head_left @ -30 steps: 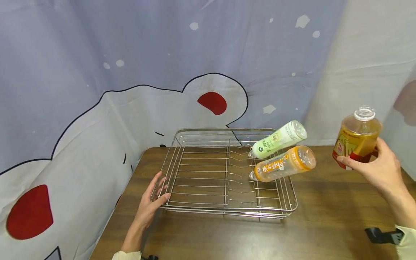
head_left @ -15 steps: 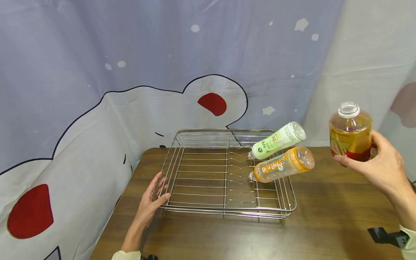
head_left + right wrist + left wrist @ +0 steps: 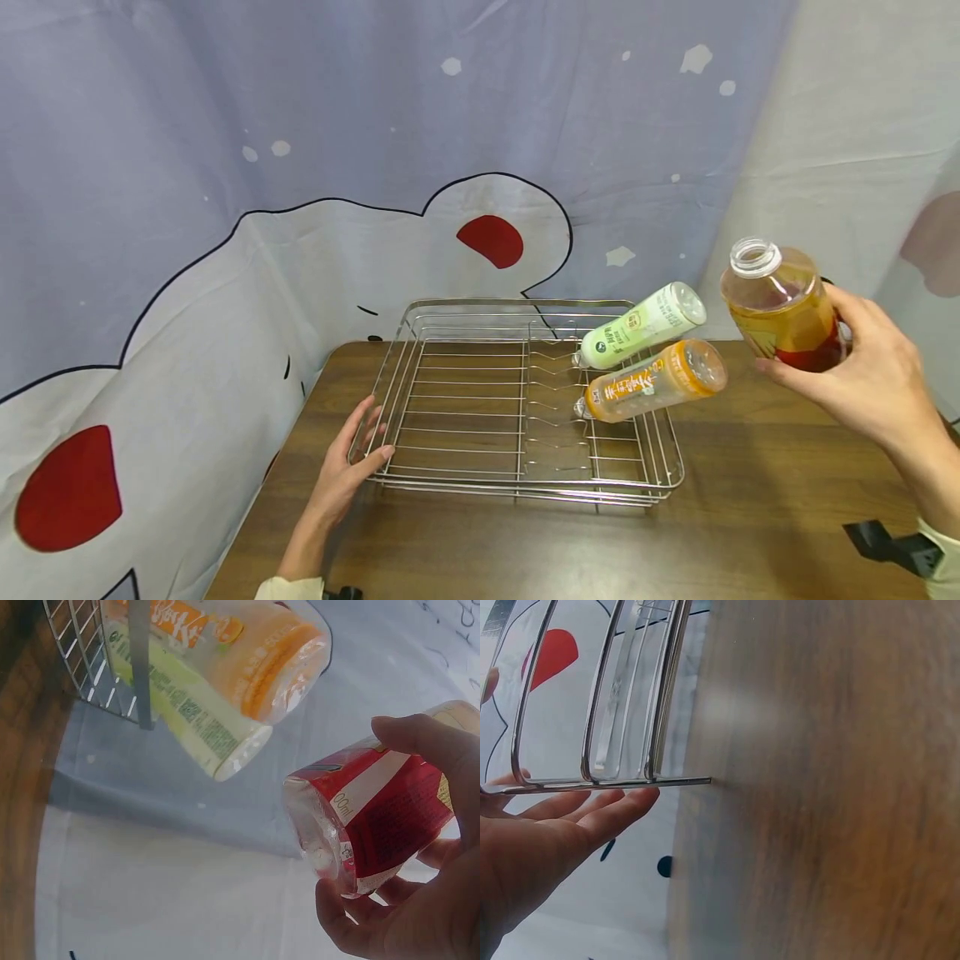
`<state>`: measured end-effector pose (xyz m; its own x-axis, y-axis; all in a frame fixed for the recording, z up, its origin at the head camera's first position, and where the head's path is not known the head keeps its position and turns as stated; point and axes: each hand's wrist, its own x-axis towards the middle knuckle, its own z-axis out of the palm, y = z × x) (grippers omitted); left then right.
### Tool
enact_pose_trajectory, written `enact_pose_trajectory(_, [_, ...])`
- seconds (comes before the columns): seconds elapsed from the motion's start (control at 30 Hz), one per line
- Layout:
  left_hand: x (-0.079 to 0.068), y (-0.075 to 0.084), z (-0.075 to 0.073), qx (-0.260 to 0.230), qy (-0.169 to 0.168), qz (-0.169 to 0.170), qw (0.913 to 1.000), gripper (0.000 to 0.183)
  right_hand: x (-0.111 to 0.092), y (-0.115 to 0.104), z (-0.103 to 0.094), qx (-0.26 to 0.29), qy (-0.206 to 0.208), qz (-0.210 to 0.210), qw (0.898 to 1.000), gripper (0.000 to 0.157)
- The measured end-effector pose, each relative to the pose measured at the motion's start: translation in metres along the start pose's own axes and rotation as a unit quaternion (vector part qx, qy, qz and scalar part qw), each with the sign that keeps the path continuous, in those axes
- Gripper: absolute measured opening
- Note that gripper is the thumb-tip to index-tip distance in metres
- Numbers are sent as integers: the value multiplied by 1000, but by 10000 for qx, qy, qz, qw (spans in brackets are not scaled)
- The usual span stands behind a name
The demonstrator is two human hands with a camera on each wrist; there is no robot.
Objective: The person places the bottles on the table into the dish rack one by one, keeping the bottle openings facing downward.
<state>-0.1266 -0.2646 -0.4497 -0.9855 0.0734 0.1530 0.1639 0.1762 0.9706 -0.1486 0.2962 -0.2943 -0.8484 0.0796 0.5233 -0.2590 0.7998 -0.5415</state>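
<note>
My right hand (image 3: 873,367) grips a clear plastic bottle (image 3: 787,312) with a yellow and red label, raised above the table right of the wire dish rack (image 3: 517,483). Its uncapped neck leans left toward the rack. In the right wrist view the bottle's base (image 3: 319,840) shows between thumb and fingers. A green-labelled bottle (image 3: 637,327) and an orange-labelled bottle (image 3: 652,383) lie slanted in the rack's right part, necks down and left. My left hand (image 3: 345,467) holds the rack's left end, thumb over the rim and fingers along the outside (image 3: 615,817).
The rack stands on a brown wooden table (image 3: 480,550). A curtain (image 3: 360,108) with cartoon shapes hangs behind and on both sides. Thin wavy wire dividers (image 3: 555,406) cross the rack's middle. Both bottles' bases jut past its right side.
My right hand has carried the yellow and red bottle left toward the rack and tilted its neck to the left. My left hand, the rack and the other two bottles stay put.
</note>
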Motion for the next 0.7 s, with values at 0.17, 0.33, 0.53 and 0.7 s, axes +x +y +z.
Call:
enact_pose_trajectory(0.17, [0, 1, 0, 93, 24, -2, 10000, 79, 2, -10, 1, -11, 42, -306, 9995, 87])
enact_pose_trajectory(0.33, [1, 2, 0, 128, 43, 25, 9999, 80, 2, -22, 3, 10, 46, -612, 9981, 88])
enact_pose_trajectory(0.53, [3, 6, 0, 210, 113, 156, 9996, 80, 1, -33, 6, 4, 39, -902, 9959, 91])
enact_pose_trajectory(0.7, [5, 16, -1, 572, 317, 416, 9970, 79, 0, -42, 9, -182, 111, -1075, 9940, 90])
